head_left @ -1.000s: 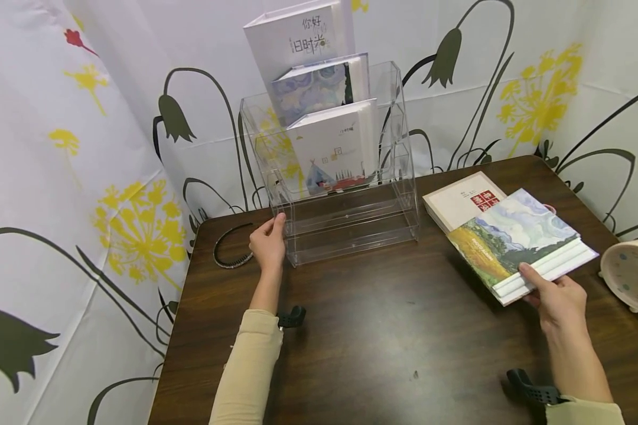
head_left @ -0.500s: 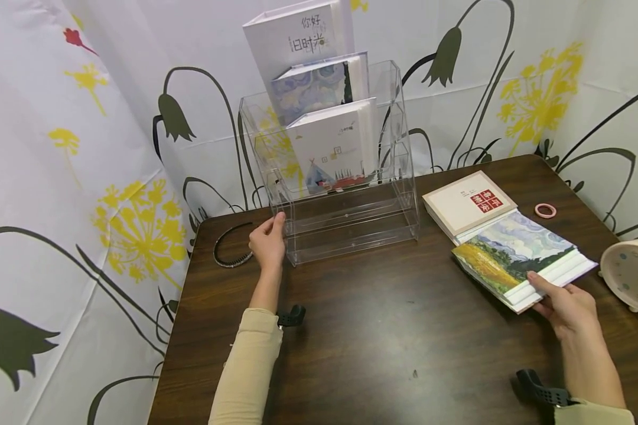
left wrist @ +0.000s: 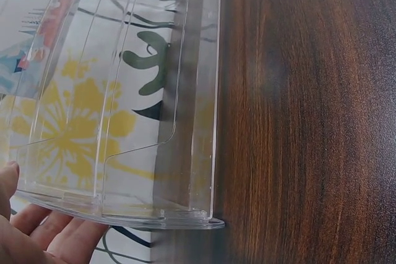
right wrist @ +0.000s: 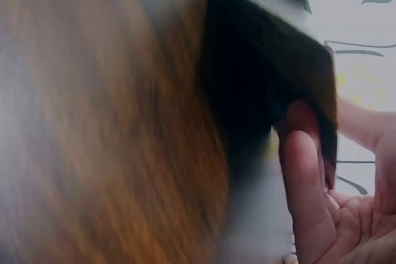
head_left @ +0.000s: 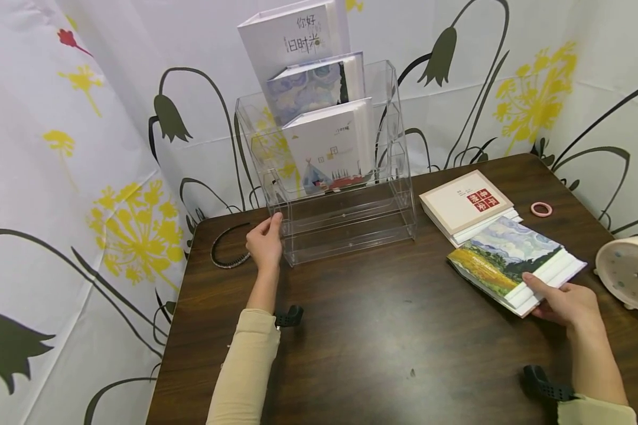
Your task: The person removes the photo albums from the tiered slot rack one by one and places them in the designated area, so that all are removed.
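A clear acrylic book rack (head_left: pixel 345 233) stands at the back of the table, with three books upright in its upper tiers. My left hand (head_left: pixel 264 241) grips its left side low down; in the left wrist view the thumb and fingers (left wrist: pixel 74 236) lie either side of the edge. My right hand (head_left: pixel 571 304) pinches a book with a painted landscape cover (head_left: pixel 505 254), thumb on top and fingers beneath. This book is tilted and overlaps the lower part of a cream book with red characters (head_left: pixel 465 203) lying on the table. The right wrist view is blurred.
A round clock (head_left: pixel 630 274) stands at the right, close to my right hand. A pink ring (head_left: pixel 541 209) lies behind the painted book. A dark headband (head_left: pixel 220 254) lies left of the rack. Patterned curtain (head_left: pixel 127 159) hangs behind the table (head_left: pixel 351 354).
My right hand has moved the painted book a little right and toward me, uncovering more of the cream book and the pink ring. The left hand keeps its hold on the rack.
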Action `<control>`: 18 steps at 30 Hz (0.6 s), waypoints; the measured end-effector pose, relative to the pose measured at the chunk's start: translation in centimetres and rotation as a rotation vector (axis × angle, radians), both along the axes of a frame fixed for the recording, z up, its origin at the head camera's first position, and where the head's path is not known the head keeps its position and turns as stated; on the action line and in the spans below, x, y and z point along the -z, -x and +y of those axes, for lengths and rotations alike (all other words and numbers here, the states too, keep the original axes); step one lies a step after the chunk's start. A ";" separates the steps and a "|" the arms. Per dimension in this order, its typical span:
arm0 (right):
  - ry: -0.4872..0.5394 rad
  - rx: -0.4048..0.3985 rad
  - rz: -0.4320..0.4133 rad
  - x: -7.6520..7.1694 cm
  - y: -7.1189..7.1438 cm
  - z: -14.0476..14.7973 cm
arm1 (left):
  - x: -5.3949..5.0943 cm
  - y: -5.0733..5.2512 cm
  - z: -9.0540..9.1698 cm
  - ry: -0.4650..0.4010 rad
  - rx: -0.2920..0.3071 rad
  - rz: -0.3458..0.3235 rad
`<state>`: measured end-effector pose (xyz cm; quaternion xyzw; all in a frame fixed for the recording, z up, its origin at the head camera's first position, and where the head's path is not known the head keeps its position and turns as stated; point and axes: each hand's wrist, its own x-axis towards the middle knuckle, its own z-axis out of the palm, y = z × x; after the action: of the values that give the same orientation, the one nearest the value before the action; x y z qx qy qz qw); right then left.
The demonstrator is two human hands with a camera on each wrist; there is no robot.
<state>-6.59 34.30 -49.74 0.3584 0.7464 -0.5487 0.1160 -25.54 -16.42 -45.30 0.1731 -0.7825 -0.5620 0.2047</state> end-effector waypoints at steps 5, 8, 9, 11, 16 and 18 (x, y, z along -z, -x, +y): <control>-0.039 -0.110 -0.036 0.2 -0.3 0.4 | 0.0 0.2 0.0 0.019 -0.003 0.013; -0.045 -0.159 -0.044 0.3 -0.6 0.6 | -0.2 0.2 0.0 0.028 -0.002 0.024; -0.052 -0.176 -0.049 0.3 -0.6 0.7 | -0.2 0.2 0.0 0.028 -0.003 0.023; -0.065 -0.201 -0.063 0.2 -0.8 0.7 | -0.2 0.2 0.0 0.020 -0.002 0.016; -0.180 -0.260 -0.112 -0.1 -0.8 0.8 | 0.0 0.0 0.0 -0.001 0.002 -0.002; -0.227 -0.277 -0.134 -0.2 -0.7 0.8 | 0.1 0.0 -0.1 0.001 0.005 -0.008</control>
<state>-5.87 35.08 -49.53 0.2986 0.8363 -0.4146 0.1987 -25.57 -16.49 -45.42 0.1736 -0.7840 -0.5613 0.2002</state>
